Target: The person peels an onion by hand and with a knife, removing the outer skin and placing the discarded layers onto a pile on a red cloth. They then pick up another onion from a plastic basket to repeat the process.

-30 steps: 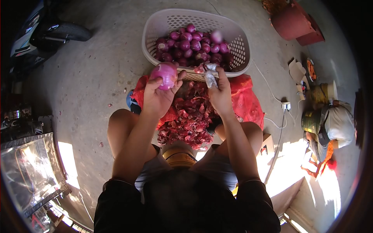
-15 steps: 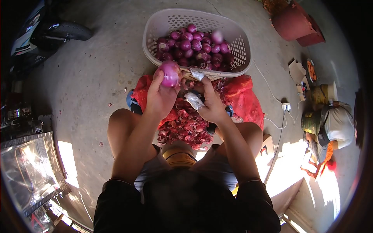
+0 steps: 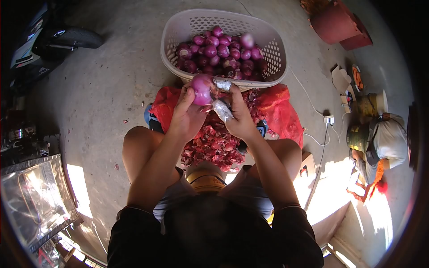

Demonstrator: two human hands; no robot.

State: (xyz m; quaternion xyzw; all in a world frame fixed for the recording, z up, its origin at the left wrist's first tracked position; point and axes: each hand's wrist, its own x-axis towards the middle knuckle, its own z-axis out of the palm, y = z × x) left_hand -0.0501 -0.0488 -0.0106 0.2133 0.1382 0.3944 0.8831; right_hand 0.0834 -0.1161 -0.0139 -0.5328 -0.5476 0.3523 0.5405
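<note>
A purple onion (image 3: pixel 201 89) is held in my left hand (image 3: pixel 187 117), its fingers round the underside and the thumb on the near left side. My right hand (image 3: pixel 238 117) is at the onion's right side, with silvery wrapping (image 3: pixel 222 110) on its thumb and on one finger. Its fingers are pinched at the onion's root end; what they grip there is too small to tell. Beyond both hands stands a pale perforated basket (image 3: pixel 279 73) with many purple onions (image 3: pixel 219 51). Below the hands lies a heap of red onion skins (image 3: pixel 213 147).
Red mesh sacking (image 3: pixel 283 114) lies on both sides of the skins. A power socket with cables (image 3: pixel 328 119) rests on the floor at right. Another person (image 3: pixel 389 143) is at the far right. Reddish containers (image 3: pixel 337 22) stand at upper right, a motorcycle wheel (image 3: pixel 78 37) at upper left.
The onion and my left hand have shifted slightly right. My right hand's wrapped fingers have come in against the onion.
</note>
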